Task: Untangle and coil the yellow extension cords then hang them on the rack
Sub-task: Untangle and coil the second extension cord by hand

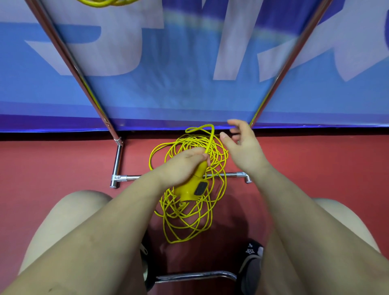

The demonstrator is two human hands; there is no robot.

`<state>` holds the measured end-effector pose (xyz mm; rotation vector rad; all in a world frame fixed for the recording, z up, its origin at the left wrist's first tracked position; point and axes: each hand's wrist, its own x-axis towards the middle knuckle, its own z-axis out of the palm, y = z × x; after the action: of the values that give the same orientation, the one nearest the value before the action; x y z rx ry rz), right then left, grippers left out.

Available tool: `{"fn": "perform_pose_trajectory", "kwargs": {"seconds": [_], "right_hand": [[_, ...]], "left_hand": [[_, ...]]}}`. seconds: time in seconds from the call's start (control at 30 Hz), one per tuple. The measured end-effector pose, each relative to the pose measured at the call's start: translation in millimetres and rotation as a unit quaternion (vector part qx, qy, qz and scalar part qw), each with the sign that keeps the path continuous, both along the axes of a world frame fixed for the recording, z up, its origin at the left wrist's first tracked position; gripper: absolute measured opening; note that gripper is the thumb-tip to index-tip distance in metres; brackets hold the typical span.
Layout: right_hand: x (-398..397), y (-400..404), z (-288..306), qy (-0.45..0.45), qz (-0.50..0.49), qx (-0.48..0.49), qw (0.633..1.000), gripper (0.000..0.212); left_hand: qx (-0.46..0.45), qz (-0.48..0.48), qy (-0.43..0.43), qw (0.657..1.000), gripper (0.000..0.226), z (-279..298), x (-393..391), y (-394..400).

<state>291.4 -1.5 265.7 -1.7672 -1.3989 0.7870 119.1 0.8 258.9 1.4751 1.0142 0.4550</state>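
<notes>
A tangled yellow extension cord point(187, 219) lies in loose loops on the red floor between my knees. My left hand point(183, 166) grips the neck of its yellow socket end point(193, 189), which has a black outlet face. From my fist a length of cord rises in a small loop point(207, 128). My right hand point(240, 145) hovers just right of that loop with fingers relaxed, holding nothing. Another yellow cord point(105, 2) shows at the top edge, on the rack.
The chrome rack's uprights point(69, 61) point(294, 56) slant up from a base bar point(126, 178) on the floor. A blue banner point(189, 73) hangs behind it. My shoes point(250, 259) and a chrome bar point(195, 275) are at the bottom.
</notes>
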Motion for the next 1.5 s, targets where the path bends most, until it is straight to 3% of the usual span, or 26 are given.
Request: {"fn": "perform_pose_trajectory", "kwargs": {"seconds": [0.1, 0.27, 0.37, 0.43, 0.5, 0.67, 0.8, 0.87, 0.93, 1.0, 1.13, 1.27, 1.4, 1.5], "right_hand": [[-4.2, -2.3, -5.1, -0.043, 0.121, 0.038, 0.991, 0.04], [-2.4, -7.1, -8.6, -0.142, 0.183, -0.007, 0.973, 0.042], [-2.3, -17.7, 1.5, -0.181, 0.202, 0.0, 0.963, 0.045], [-1.8, -26.3, 4.7, -0.201, 0.225, -0.016, 0.953, 0.049], [2.9, -35.6, 5.9, -0.207, 0.249, -0.054, 0.944, 0.039], [9.8, -60.7, 13.2, -0.29, 0.299, -0.11, 0.902, 0.023], [17.9, -74.5, 27.6, -0.325, 0.273, -0.141, 0.895, 0.018], [19.7, -79.3, 40.4, -0.25, 0.206, -0.119, 0.938, 0.023], [13.6, -81.2, 59.4, -0.103, 0.132, -0.067, 0.984, 0.016], [2.2, -78.9, 83.9, 0.023, 0.087, -0.036, 0.995, 0.014], [-22.7, -78.2, 132.7, 0.159, 0.041, -0.034, 0.986, 0.005], [-33.8, -85.3, 162.5, 0.273, -0.003, -0.054, 0.961, 0.011], [-39.8, -89.3, 181.0, 0.381, -0.041, -0.085, 0.92, 0.011], [-43.5, -88.1, 190.9, 0.471, -0.061, -0.107, 0.874, 0.018]], "left_hand": [[-0.006, -0.028, -0.004, 1.0, 0.026, 4.5, -0.6, -1.9], [-0.06, -0.015, -0.07, 0.996, 0.019, 13.1, -2.4, -6.1], [-0.077, 0.032, -0.101, 0.991, 0.018, 13.9, -8.4, -10.1], [-0.041, 0.061, -0.078, 0.994, 0.029, 17.6, -18.4, -15.3], [0.01, 0.109, -0.063, 0.992, 0.035, 29.3, -31.5, -20.3], [0.034, 0.283, -0.125, 0.95, 0.035, 74.3, -66.5, -12.8], [0.065, 0.326, -0.161, 0.929, 0.033, 109.5, -88.3, -5.8], [0.074, 0.313, -0.145, 0.936, 0.031, 125.2, -94.1, -9.1], [0.072, 0.286, -0.119, 0.948, 0.027, 142.0, -96.9, -19.2], [0.068, 0.243, -0.085, 0.964, 0.027, 153.9, -95.0, -32.3], [0.065, 0.184, -0.047, 0.98, 0.035, 165.8, -84.3, -61.0], [0.097, 0.147, -0.003, 0.984, 0.019, 169.1, -70.1, -82.7], [0.122, 0.095, 0.068, 0.986, 0.016, 166.7, -56.7, -95.3], [0.103, 0.059, 0.072, 0.99, 0.013, 161.0, -46.4, -105.6]]}}
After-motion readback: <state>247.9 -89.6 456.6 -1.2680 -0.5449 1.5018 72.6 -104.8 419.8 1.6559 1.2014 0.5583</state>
